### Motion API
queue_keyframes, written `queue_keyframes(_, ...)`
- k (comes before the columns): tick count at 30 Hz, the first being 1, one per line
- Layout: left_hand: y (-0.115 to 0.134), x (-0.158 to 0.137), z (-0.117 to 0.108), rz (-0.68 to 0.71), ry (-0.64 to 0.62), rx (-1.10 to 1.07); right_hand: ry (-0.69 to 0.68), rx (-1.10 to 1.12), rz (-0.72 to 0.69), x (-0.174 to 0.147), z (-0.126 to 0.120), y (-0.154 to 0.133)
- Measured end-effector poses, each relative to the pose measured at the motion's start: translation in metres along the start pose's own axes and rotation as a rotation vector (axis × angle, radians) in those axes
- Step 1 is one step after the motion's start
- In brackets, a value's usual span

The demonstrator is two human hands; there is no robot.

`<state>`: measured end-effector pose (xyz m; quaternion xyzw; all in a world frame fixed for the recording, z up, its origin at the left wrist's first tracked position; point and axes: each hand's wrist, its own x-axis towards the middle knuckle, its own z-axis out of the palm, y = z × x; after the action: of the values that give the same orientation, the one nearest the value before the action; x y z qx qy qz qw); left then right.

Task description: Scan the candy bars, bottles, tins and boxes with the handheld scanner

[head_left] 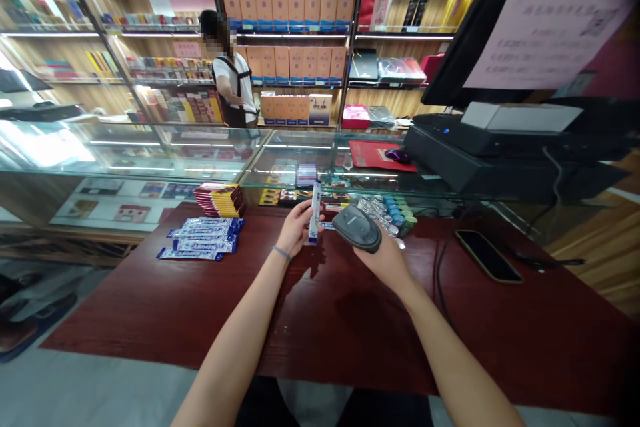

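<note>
Lit wooden shelving (415, 43) packed with boxes and bottles fills the far side, and in front of it a glass display counter (200, 127) runs across the view. A person (235, 87) in a white top and dark straps stands behind that counter. Nearest is the broad dark-red bench (345, 320), with a black monitor (465, 33) rising at its far right and a phone (489, 255) lying flat below it. At the bench's left lies a loose pile of blue-and-white packets (203, 243), just in front of stacked maroon-and-yellow boxes (220, 200). Beyond the hands, small round silver, blue and green pieces (387, 208) crowd together near the glass.

The right hand (387, 260) grips a dark grey device that looks like a scanner (356, 227); its fingers are wrapped beneath, mostly out of sight, so I cannot tell whether one presses a trigger. The left hand (295, 233), a thin band at its wrist, pinches a slim packet (315, 213) between thumb and fingers. The packet stands almost upright above the bench, close beside the scanner's head but apart from it.

The step in hand appears to be presenting this packet to the scanner. The next move would call for the left hand to keep its printed face square to the scanner's window while the right hand holds its aim steady.
</note>
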<state>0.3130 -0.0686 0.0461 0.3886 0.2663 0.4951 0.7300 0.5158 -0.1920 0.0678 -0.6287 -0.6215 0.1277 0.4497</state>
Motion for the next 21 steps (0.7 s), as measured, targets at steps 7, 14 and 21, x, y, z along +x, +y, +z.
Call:
queue_keyframes(7,0.045,-0.008,-0.025,0.338,0.124,0.561,0.019,0.096,-0.017,-0.003,0.023,-0.014)
queue_keyframes(14,0.094,-0.071,-0.111,0.704,0.144,1.436,-0.134,0.123,-0.032,-0.013,0.039,-0.023)
queue_keyframes(21,0.131,-0.123,-0.199,0.619,0.114,1.901,-0.225,0.014,-0.061,-0.018,0.050,-0.030)
